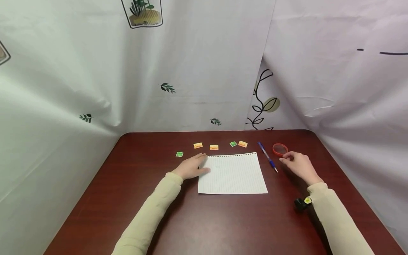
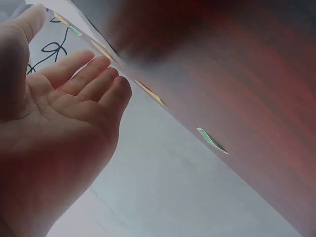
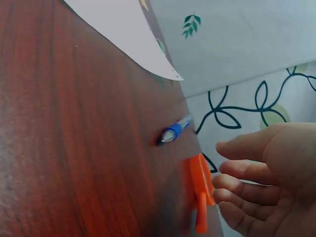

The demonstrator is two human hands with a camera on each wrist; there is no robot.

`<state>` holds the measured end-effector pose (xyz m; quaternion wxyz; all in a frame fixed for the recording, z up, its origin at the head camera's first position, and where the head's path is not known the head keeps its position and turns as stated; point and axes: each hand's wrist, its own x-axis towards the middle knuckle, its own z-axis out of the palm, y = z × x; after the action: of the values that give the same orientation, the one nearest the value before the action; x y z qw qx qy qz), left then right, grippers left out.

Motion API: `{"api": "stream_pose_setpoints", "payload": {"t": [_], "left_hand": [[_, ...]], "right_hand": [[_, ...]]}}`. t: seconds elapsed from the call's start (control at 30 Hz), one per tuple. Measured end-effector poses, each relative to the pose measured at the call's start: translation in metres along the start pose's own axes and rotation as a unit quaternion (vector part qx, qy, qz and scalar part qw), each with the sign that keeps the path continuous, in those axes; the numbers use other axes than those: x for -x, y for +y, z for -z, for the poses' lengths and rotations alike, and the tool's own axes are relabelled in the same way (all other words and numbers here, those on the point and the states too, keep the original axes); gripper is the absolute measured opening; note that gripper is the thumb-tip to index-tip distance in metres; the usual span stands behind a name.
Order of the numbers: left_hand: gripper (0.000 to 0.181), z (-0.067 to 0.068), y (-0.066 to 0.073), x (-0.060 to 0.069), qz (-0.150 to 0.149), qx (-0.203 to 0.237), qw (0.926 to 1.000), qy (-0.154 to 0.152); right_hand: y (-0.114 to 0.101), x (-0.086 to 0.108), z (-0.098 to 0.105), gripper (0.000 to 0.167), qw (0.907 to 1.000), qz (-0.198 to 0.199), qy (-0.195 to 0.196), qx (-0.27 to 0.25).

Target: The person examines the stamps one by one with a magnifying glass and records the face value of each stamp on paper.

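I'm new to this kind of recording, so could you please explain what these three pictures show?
There is no robot here: these are a person's bare hands. The wide picture comes from a camera worn on the head; the two close ones come from cameras on each wrist.

On the brown table lie a lined sheet, a blue pen, a red magnifying glass, two small green pieces and three orange ones.

The left hand reaches over the sheet's left edge, and the right hand is beside the magnifying glass. I see no clear grip on anything.
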<state>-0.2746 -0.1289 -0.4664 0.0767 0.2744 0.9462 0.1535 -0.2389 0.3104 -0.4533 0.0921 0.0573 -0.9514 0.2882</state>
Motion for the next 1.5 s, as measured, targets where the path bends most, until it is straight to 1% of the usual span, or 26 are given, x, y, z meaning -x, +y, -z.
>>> {"api": "stream_pose_setpoints", "payload": {"t": [0.17,0.4,0.53,0.67,0.83,0.97,1.1,1.17,1.33,1.4,1.5], "left_hand": [[0.075,0.001,-0.004,0.008,-0.006,0.005,1.0,-0.005],[0.084,-0.001,-0.001,0.016,0.018,0.004,0.9991,-0.039],[0.084,-0.003,0.001,0.018,0.023,0.01,0.9986,-0.047],[0.084,-0.005,0.0,0.019,0.022,0.009,0.9988,-0.044],[0.084,-0.004,0.0,0.019,0.026,0.008,0.9988,-0.04],[0.084,-0.002,0.0,0.018,0.029,0.012,0.9987,-0.039],[0.084,-0.001,0.001,0.018,0.029,0.012,0.9989,-0.037],[0.084,-0.001,0.001,0.018,0.028,0.014,0.9989,-0.035],[0.084,-0.002,0.0,0.018,0.031,0.019,0.9987,-0.036],[0.084,-0.002,0.001,0.018,0.033,0.019,0.9986,-0.037],[0.084,-0.001,0.001,0.019,0.034,0.017,0.9986,-0.037]], "right_hand": [[-0.001,-0.002,-0.008,0.032,0.9988,-0.004,-0.049,0.006],[-0.004,-0.006,-0.016,0.037,0.9954,-0.017,-0.093,0.011],[-0.005,-0.008,-0.017,0.034,0.9936,-0.024,-0.109,0.016],[-0.005,-0.011,-0.017,0.03,0.9926,-0.024,-0.117,0.021],[-0.007,-0.017,-0.018,0.028,0.9913,-0.02,-0.129,0.013],[-0.009,-0.021,-0.019,0.027,0.9889,-0.03,-0.145,-0.002],[-0.011,-0.024,-0.017,0.025,0.984,-0.056,-0.167,-0.023],[-0.011,-0.025,-0.016,0.024,0.9813,-0.063,-0.178,-0.036],[-0.009,-0.023,-0.013,0.023,0.977,-0.058,-0.191,-0.076],[-0.007,-0.022,-0.012,0.023,0.9757,-0.055,-0.192,-0.09],[-0.007,-0.021,-0.011,0.024,0.9741,-0.062,-0.189,-0.107]]}}
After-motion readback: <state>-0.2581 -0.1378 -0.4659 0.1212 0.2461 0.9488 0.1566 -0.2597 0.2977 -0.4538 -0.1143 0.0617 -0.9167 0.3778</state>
